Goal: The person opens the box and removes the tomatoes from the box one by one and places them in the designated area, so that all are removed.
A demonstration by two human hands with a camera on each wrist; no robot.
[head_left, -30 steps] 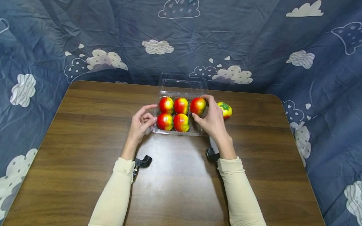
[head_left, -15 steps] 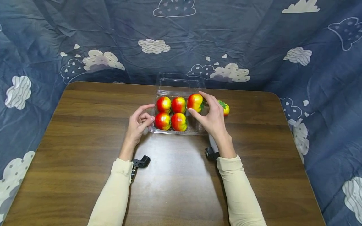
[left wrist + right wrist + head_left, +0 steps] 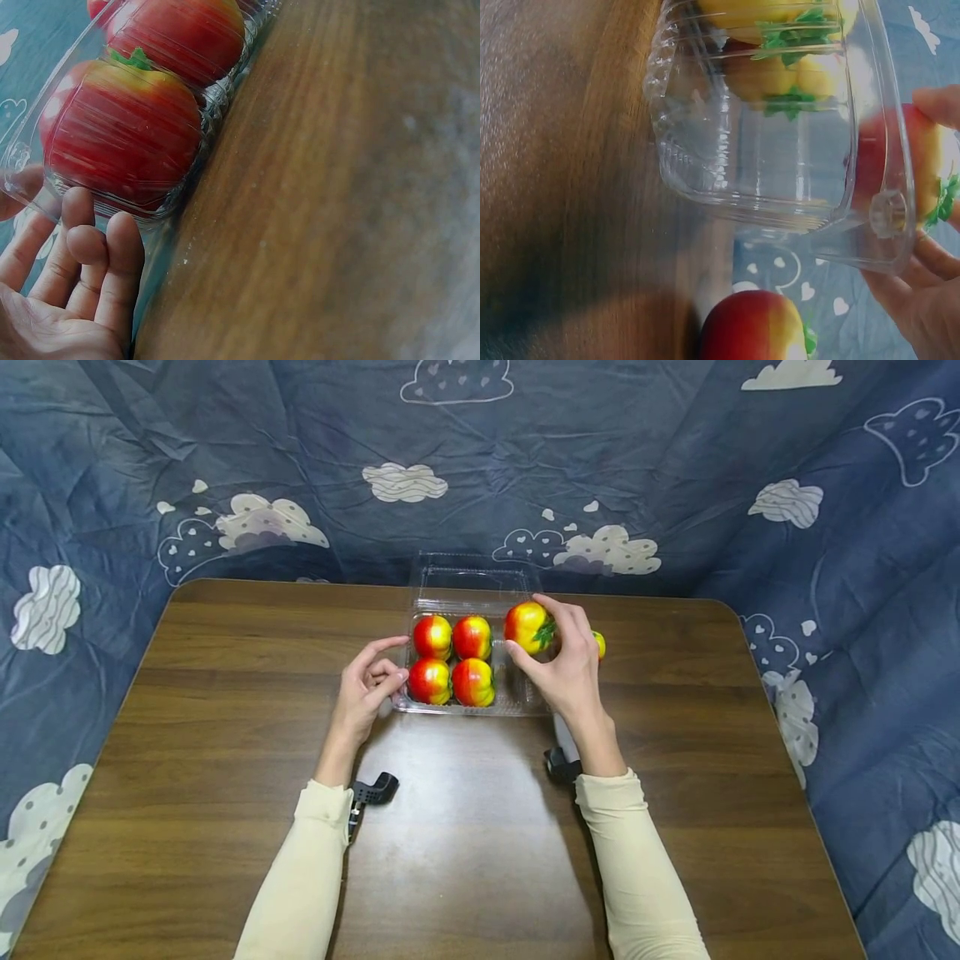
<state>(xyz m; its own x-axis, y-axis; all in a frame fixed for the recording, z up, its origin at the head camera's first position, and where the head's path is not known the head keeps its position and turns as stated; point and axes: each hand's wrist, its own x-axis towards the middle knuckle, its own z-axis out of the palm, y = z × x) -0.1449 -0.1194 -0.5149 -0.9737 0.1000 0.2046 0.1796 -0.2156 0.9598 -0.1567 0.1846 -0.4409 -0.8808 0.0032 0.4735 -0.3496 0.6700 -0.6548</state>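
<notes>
A clear plastic clamshell box [image 3: 510, 703] stands on the table with its lid folded back. Several red-and-yellow fruits [image 3: 472, 682] with green leafy tops sit in its left and middle parts. My right hand [image 3: 570, 672] holds another such fruit [image 3: 529, 627] between thumb and fingers, over the box's back right part. In the right wrist view that held fruit [image 3: 896, 165] shows above the rim, its leafy top facing the palm. My left hand [image 3: 362, 693] grips the box's left edge by thumb and fingers; in the left wrist view its fingertips [image 3: 79, 206] lie at the corner.
One more fruit [image 3: 600, 645] lies on the table right of the box, mostly behind my right hand. The transparent lid [image 3: 476, 578] leans at the table's back edge. A blue cloth with cloud prints [image 3: 315, 435] hangs behind the wooden table [image 3: 450, 877].
My right hand has raised the fruit from the box's back right part and turned it, so its green top now shows. The left hand stays at the box's edge. The head view has shifted slightly.
</notes>
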